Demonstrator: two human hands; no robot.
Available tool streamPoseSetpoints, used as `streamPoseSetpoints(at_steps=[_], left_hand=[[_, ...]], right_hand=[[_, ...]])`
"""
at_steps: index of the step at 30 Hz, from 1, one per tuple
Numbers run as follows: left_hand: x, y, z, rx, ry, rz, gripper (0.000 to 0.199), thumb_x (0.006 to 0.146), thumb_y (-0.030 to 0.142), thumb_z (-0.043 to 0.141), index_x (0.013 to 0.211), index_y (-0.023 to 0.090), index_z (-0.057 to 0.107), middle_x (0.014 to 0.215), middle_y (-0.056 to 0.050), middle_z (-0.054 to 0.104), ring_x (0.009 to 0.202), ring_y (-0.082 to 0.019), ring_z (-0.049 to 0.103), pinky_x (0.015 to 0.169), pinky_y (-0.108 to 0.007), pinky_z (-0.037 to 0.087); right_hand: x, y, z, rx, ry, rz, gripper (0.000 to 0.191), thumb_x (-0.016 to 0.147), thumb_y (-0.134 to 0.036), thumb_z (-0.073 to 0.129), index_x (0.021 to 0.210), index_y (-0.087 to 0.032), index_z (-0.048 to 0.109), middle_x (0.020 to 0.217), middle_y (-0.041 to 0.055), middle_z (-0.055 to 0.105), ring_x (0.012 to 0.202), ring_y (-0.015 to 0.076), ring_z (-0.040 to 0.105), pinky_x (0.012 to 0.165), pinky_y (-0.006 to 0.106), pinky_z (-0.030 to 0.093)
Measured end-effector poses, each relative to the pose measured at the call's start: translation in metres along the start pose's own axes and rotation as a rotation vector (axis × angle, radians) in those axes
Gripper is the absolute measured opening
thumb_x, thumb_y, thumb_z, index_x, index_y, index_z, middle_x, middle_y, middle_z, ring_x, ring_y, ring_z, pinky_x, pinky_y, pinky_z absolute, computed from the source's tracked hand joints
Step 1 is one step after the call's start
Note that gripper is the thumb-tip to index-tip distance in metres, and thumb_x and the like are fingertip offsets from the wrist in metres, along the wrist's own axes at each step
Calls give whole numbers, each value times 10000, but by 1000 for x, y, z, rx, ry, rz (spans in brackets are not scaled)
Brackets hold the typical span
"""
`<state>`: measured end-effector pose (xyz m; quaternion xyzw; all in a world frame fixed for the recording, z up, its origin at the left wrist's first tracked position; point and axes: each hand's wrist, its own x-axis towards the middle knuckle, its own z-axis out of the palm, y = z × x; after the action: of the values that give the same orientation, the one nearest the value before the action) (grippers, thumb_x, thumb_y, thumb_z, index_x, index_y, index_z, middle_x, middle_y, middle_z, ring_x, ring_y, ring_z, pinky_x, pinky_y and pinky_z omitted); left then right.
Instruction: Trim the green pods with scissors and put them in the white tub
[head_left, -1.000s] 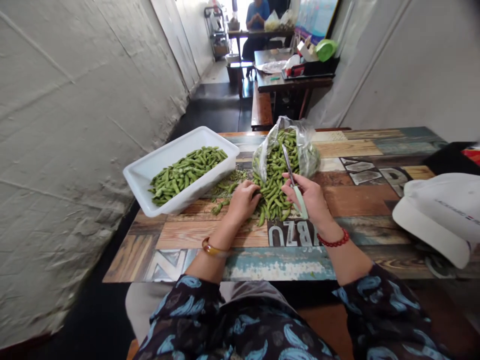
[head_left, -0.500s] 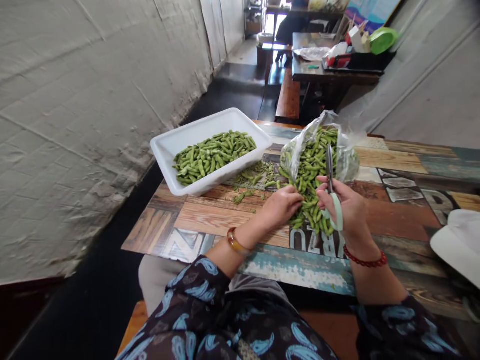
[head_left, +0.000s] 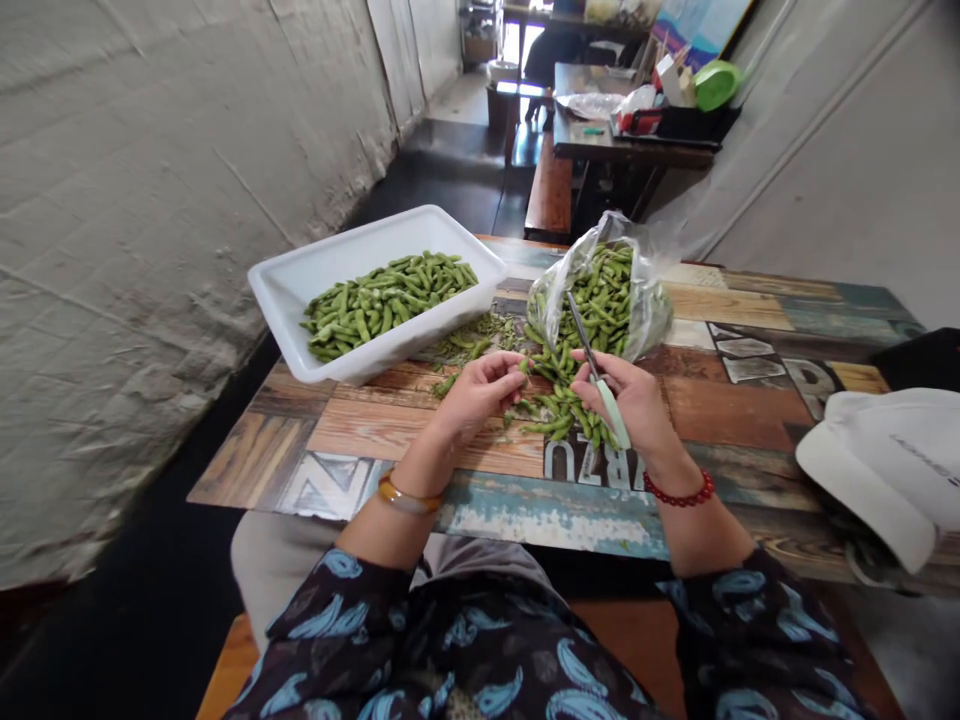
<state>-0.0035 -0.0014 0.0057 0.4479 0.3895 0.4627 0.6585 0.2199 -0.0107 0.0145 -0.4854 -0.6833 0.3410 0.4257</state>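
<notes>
Between thumb and fingers, my left hand (head_left: 484,390) pinches a green soybean pod (head_left: 524,367) above the table. My right hand (head_left: 626,400) holds scissors (head_left: 611,408) with pale green handles, the blades pointing up and away to the left. Just beyond both hands, a clear plastic bag (head_left: 643,290) lies on its side with its mouth towards me, and a heap of pods (head_left: 559,405) spills out of it. To the left stands a white plastic tub (head_left: 281,318) with many pods (head_left: 390,305) in it. Small trimmings (head_left: 487,330) lie between tub and bag.
The wood-patterned table (head_left: 375,430) ends close to my lap. A white cap (head_left: 877,470) rests at its right side. Beyond are a wooden bench (head_left: 550,190) and another table (head_left: 577,145) with a black tray (head_left: 675,123) and green bowl (head_left: 716,85). A pale wall (head_left: 150,150) runs along the left.
My left hand has lifted out of the pod heap with a pod and moved left. The scissors have tilted to the left. The whole view has shifted, showing more of the cap.
</notes>
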Motion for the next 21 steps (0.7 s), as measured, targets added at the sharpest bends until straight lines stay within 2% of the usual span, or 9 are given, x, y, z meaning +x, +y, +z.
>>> streamPoseSetpoints(at_steps=[4, 8, 12, 15, 18, 21], left_hand=[[-19, -2, -4, -15, 60, -11, 387, 738, 469, 799, 844, 127, 651, 735, -4, 659, 540, -47, 528, 491, -159, 377], [-43, -3, -5, -68, 105, -38, 403, 725, 464, 811, 872, 136, 629, 752, -5, 688, 462, -27, 495, 420, -148, 324], [-66, -12, -5, -125, 143, -49, 413, 712, 450, 818, 911, 146, 621, 774, -10, 705, 479, -53, 552, 433, -166, 398], [-76, -21, -4, -173, 174, -45, 428, 681, 431, 836, 926, 138, 643, 805, -20, 710, 538, -63, 590, 491, -177, 461], [-81, -26, -4, -182, 150, -46, 432, 675, 436, 835, 928, 133, 662, 816, -26, 710, 542, -64, 589, 506, -188, 476], [-81, -26, -3, -169, 137, -42, 427, 682, 457, 824, 911, 133, 665, 813, -24, 707, 529, -63, 582, 503, -194, 472]], right_hand=[[-5, -9, 4, -95, -127, -81, 431, 845, -400, 732, 1223, -200, 684, 888, 29, 667, 718, 153, 614, 671, 288, 530], [-12, -15, 10, -141, -255, -167, 506, 838, -445, 744, 1272, -202, 648, 971, 55, 655, 765, 175, 642, 767, 337, 558], [-15, -19, 15, -146, -357, -246, 544, 830, -509, 737, 1269, -208, 624, 1137, 112, 626, 889, 221, 664, 838, 391, 570], [-15, -21, 16, -222, -366, -314, 488, 843, -527, 715, 1210, -213, 649, 1139, 122, 647, 1015, 268, 646, 917, 434, 545], [-20, -21, 13, -353, -345, -337, 448, 849, -519, 709, 1160, -199, 670, 1057, 118, 685, 963, 274, 656, 886, 428, 544], [-33, -18, 8, -412, -378, -314, 424, 869, -484, 694, 1190, -208, 659, 1029, 105, 713, 906, 265, 678, 852, 408, 549]])
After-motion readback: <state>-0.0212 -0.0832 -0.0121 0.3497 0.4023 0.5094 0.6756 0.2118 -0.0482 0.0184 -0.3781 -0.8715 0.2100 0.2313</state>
